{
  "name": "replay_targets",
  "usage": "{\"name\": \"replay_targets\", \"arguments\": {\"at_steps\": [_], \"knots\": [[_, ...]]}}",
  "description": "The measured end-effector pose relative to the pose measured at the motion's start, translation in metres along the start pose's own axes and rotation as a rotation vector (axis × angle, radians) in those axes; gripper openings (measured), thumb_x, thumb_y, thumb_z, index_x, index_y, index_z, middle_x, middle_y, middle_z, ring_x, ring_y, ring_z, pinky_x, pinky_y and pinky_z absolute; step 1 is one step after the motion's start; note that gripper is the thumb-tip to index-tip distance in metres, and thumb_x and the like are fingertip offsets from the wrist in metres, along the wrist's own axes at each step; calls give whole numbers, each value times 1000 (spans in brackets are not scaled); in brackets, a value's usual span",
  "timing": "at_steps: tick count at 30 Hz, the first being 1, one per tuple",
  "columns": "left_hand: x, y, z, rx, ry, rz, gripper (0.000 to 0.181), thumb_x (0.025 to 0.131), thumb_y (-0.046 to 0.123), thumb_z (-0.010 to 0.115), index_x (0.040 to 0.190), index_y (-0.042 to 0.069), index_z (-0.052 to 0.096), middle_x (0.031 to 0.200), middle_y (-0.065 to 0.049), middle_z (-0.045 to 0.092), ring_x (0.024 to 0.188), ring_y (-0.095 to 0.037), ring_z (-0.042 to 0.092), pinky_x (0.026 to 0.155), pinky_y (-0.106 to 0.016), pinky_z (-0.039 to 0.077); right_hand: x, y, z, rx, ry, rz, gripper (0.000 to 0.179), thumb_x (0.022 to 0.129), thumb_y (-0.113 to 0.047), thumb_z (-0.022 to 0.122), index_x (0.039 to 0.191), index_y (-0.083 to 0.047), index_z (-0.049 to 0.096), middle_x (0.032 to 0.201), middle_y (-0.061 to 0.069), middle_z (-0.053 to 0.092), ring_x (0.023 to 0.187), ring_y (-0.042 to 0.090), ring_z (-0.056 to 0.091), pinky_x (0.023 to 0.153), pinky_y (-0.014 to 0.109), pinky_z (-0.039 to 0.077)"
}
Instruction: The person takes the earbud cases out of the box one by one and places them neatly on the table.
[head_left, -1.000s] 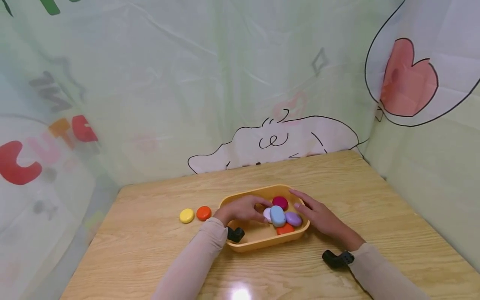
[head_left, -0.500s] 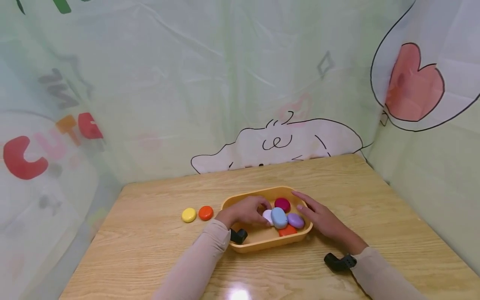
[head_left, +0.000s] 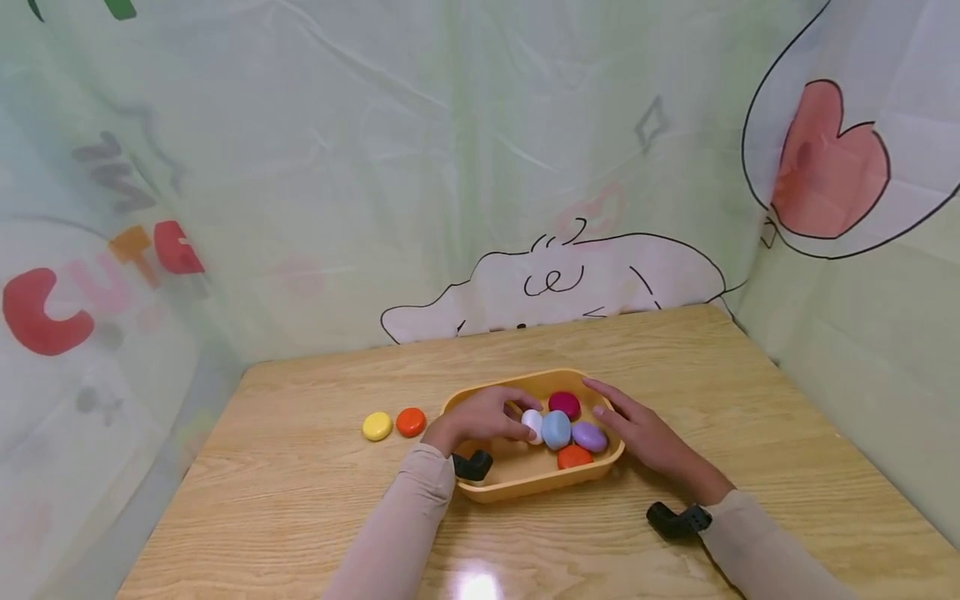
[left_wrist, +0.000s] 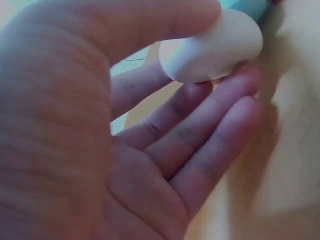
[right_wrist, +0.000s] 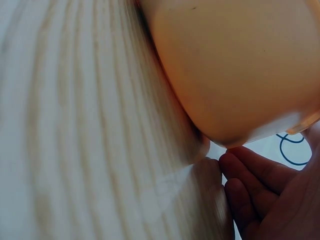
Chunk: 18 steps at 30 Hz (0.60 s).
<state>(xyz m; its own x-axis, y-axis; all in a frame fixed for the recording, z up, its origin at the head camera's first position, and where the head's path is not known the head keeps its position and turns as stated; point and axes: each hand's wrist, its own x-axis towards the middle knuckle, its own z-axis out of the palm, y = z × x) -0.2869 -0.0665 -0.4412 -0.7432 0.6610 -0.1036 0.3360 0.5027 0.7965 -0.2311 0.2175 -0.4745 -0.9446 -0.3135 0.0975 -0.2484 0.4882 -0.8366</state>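
Note:
My left hand (head_left: 487,414) reaches into the yellow-orange basket (head_left: 525,487) and pinches a smooth white pebble-shaped piece (left_wrist: 215,47). In the left wrist view the thumb lies over the piece, with fingers on its other side. Right beside it in the basket sits a light-blue piece (head_left: 557,430). Close by lie a dark crimson piece (head_left: 564,406), a purple one (head_left: 589,437) and an orange-red one (head_left: 575,457). My right hand (head_left: 645,431) rests at the basket's right end, its thumb over the rim. In the right wrist view its fingertips are right at the basket's outer wall.
On the wooden table (head_left: 300,492), left of the basket, lie a yellow piece (head_left: 377,426) and an orange piece (head_left: 411,422). A printed curtain (head_left: 315,183) stands behind the table and along both sides. Black wrist cameras sit on both cuffs.
My left fingers have closed on the white piece, which now stands more upright and is less covered by the blue one. The blue piece has tilted a little. My right hand stays at the rim.

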Motion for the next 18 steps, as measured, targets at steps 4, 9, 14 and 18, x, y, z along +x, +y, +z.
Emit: {"name": "replay_targets", "arguments": {"at_steps": [4, 9, 14, 18], "knots": [[-3, 2, -2, -132, 44, 19, 39, 86, 26, 80, 122, 18, 68, 111, 5, 66, 95, -15, 64, 82, -29, 54, 1, 0, 0, 0, -5, -8, 53, 108, -34, 45, 158, -21, 33, 162, 16, 27, 147, 45, 22, 110, 67, 22], [-4, 3, -5, -227, 96, 63, 38, 87, 23, 80, 122, 18, 67, 114, 2, 66, 99, -15, 66, 87, -30, 54, 2, -1, 1, -4, -5, -4, 53, 108, -35, 44, 158, -21, 33, 162, 16, 27, 147, 45, 22, 110, 67, 22], [-3, 4, -7, -241, 145, 84, 44, 87, 19, 78, 128, 14, 63, 114, 1, 66, 100, -16, 65, 87, -31, 53, 2, -3, 0, -2, 3, 9, 53, 107, -35, 45, 158, -21, 33, 162, 16, 27, 147, 45, 21, 110, 67, 22], [-3, 3, -8, -333, 214, 105, 51, 88, 11, 77, 136, 5, 58, 123, -4, 64, 103, -20, 64, 89, -31, 53, 1, -3, 1, 8, 2, 9, 53, 107, -35, 45, 157, -21, 34, 162, 16, 27, 147, 45, 21, 111, 67, 21]]}}
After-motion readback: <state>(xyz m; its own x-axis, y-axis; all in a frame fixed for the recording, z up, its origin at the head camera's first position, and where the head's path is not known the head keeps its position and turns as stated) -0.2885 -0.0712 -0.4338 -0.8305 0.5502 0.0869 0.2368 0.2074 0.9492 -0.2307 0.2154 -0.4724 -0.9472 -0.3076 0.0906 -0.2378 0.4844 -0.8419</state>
